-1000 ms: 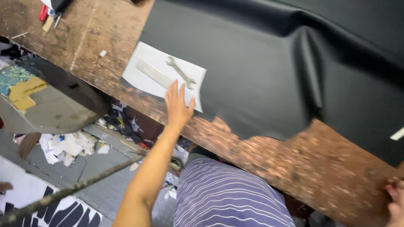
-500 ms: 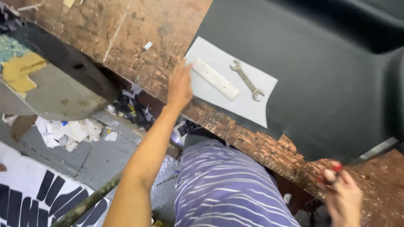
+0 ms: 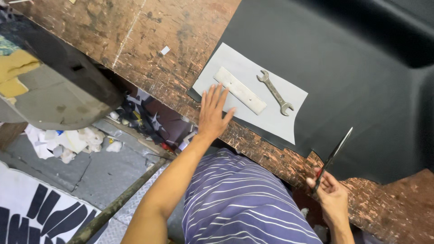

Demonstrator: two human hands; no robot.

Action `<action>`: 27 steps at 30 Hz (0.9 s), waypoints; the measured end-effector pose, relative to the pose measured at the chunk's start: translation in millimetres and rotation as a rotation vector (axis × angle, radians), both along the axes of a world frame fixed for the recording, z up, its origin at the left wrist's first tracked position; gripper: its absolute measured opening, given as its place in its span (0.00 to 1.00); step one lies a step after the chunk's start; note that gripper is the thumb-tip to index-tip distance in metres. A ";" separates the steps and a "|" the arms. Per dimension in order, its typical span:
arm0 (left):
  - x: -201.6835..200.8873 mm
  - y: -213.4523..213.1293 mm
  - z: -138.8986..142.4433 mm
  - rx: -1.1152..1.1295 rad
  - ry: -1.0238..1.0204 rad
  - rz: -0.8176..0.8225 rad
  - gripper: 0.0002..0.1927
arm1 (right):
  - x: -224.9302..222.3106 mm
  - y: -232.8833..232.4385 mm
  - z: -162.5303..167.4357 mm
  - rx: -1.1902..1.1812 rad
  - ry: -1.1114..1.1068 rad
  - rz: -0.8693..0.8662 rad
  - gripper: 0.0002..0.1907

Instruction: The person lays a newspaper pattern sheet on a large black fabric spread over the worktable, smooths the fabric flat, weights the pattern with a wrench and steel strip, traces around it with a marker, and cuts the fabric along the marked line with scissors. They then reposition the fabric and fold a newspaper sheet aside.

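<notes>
Your left hand is lying flat with the fingers spread wide, holding nothing, pressing down on the near corner of a pale grey paper sheet at the worn edge of the brown workbench. That sheet is shaped like a rough rectangle with one curved corner, and it is resting on a large black sheet of leather-like material that is covering most of the bench's far side. On the paper, a flat pale metal bar is lying diagonally just beside your fingertips, and an open-ended steel wrench is lying near it, roughly parallel and not touching it.

Your right hand is closed around the red handles of a pair of scissors, whose dark blades are pointing up and away, with the tips reaching over the near edge of the black material, well apart from the paper. You are gripping them firmly; whether the blades are parted I cannot tell.

A tiny white scrap is sitting on the bare wood further along. Below the bench, crumpled white paper waste is lying on the grey floor, a black-and-white patterned panel is showing at the lower left, and a yellow foam piece is resting on a dark curved surface at the left
</notes>
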State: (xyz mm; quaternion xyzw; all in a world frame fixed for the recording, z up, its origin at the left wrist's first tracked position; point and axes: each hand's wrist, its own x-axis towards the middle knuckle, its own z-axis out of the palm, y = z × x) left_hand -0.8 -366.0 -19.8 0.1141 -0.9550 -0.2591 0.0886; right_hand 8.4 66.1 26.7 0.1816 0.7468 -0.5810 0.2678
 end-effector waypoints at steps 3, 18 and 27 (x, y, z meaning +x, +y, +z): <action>-7.5 6.0 2.1 -0.001 -0.006 0.020 0.41 | -16.1 -15.0 2.0 0.301 0.099 0.145 0.27; 7.0 11.4 -13.9 0.045 0.073 0.137 0.41 | -203.0 -166.0 3.8 0.503 0.571 0.436 0.28; 17.9 8.6 -14.2 0.044 0.039 0.185 0.45 | -216.8 -171.7 -9.2 0.603 0.573 0.553 0.28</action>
